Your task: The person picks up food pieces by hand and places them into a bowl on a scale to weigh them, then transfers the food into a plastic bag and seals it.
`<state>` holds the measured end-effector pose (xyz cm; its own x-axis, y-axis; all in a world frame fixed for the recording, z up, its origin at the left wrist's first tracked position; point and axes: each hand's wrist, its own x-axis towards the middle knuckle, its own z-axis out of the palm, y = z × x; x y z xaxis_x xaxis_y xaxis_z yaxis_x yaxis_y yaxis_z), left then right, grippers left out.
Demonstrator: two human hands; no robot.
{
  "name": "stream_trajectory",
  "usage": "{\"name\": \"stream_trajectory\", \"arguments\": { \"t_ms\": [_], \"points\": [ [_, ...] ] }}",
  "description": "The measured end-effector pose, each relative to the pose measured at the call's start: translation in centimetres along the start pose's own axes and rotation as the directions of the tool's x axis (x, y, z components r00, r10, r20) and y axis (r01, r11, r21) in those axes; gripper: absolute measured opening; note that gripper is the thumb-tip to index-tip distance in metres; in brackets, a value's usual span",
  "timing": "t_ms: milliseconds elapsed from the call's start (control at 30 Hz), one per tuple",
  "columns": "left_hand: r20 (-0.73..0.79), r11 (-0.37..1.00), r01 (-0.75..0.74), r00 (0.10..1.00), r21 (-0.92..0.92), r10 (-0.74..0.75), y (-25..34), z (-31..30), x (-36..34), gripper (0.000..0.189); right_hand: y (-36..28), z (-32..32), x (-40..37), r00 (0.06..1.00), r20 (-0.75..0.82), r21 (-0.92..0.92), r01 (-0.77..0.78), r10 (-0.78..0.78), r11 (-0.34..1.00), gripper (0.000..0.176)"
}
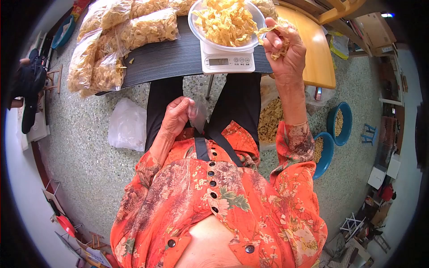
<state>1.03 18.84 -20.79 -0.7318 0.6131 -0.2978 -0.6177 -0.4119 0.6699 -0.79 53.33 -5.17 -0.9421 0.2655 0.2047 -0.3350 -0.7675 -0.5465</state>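
Observation:
My right hand (pixel 286 49) is closed around some dried yellowish flakes (pixel 281 33), just right of a clear plastic bowl (pixel 195 27). More of the same dried flakes (pixel 225 20) are heaped in that bowl, which sits on a white kitchen scale (pixel 228 62) with a lit display; its digits are too small to read. Low over my lap, my left hand (pixel 178 115) pinches a clear plastic bag (pixel 198 117), which hangs to the right of the fingers. Filled bags of dried flakes (pixel 149 30) are piled to the left of the scale.
The scale stands near the edge of a dark table (pixel 165 60). A wooden chair seat (pixel 319 58) adjoins on the right. On the floor are a white plastic bag (pixel 127 125), a large bag of dried pieces (pixel 271 120) and two blue basins (pixel 343 134). Another person (pixel 29 85) is at far left.

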Motion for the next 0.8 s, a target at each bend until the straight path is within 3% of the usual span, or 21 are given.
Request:
{"name": "stream_trajectory", "arguments": {
  "t_ms": [100, 167, 300, 367, 400, 433, 500, 533, 633, 700, 733, 767, 800],
  "points": [
    [-0.016, 1.0, 0.0, 1.0, 0.0, 0.0, 0.0, 0.2, -0.1, 0.018, 0.0, -0.1, -0.1, 1.0, -0.015, -0.031, 0.005, -0.006, 0.999, 0.008],
    [-0.011, 1.0, -0.004, 1.0, 0.004, 0.004, 0.0, 0.1, 0.0, 0.018, 0.0, 0.5, -0.5, 0.993, -0.119, 0.019, 0.0, 0.002, 1.0, 0.007],
    [-0.03, 0.999, -0.033, 0.999, 0.022, 0.033, -0.3, 0.0, -0.1, 0.018, -0.9, 1.4, -3.0, 0.993, -0.117, -0.011, 0.033, -0.034, 0.999, 0.008],
    [-0.004, 1.0, -0.013, 1.0, 0.003, 0.013, 0.0, -0.2, 0.1, 0.017, -1.8, 1.6, -6.0, 0.973, -0.173, -0.195, 0.115, -0.15, 0.974, 0.01],
    [0.017, 1.0, 0.006, 1.0, -0.016, -0.006, 0.0, -0.4, -0.1, 0.016, -2.0, 1.3, -7.9, 0.928, -0.283, -0.339, 0.141, -0.244, 0.93, 0.013],
    [0.014, 1.0, 0.024, 1.0, -0.017, -0.024, 0.1, 0.0, -0.4, 0.016, -2.0, 0.4, -9.7, 0.922, -0.301, -0.34, 0.135, -0.244, 0.931, 0.013],
    [-0.068, 0.998, -0.03, 0.997, -0.05, 0.027, 0.4, 1.0, -0.4, 0.015, -1.6, -2.6, -13.4, 0.758, -0.456, -0.527, 0.192, -0.467, 0.828, 0.015],
    [-0.009, 0.998, -0.044, 0.999, -0.047, 0.043, 0.3, 0.4, -0.2, 0.013, -1.2, -4.9, -15.5, 0.688, -0.523, -0.561, 0.166, -0.503, 0.811, 0.015],
    [0.058, 0.998, -0.056, 0.997, 0.023, 0.055, -0.1, -0.3, 0.0, 0.012, 1.4, -14.4, -22.5, 0.441, -0.695, -0.624, 0.022, -0.568, 0.781, 0.019],
    [0.077, 0.998, -0.026, 0.997, 0.05, 0.022, 0.5, 0.2, 0.1, 0.011, 2.8, -23.1, -27.8, 0.425, -0.795, -0.522, -0.115, -0.433, 0.845, 0.035],
    [0.092, 0.998, -0.047, 0.995, 0.042, 0.043, 0.5, 0.4, 0.2, 0.012, 3.3, -26.6, -29.4, 0.406, -0.805, -0.516, -0.123, -0.432, 0.847, 0.035],
    [0.102, 0.997, -0.066, 0.993, 0.035, 0.062, 0.6, 0.6, 0.2, 0.013, 3.8, -29.6, -30.6, 0.398, -0.841, -0.535, -0.522, -0.366, 0.664, 0.046],
    [0.147, 0.997, -0.075, 0.986, 0.015, 0.072, 0.7, 0.7, 0.3, 0.015, 4.0, -30.2, -31.5, 0.379, -0.864, -0.503, -0.688, -0.332, 0.524, 0.051]
  ]
}}
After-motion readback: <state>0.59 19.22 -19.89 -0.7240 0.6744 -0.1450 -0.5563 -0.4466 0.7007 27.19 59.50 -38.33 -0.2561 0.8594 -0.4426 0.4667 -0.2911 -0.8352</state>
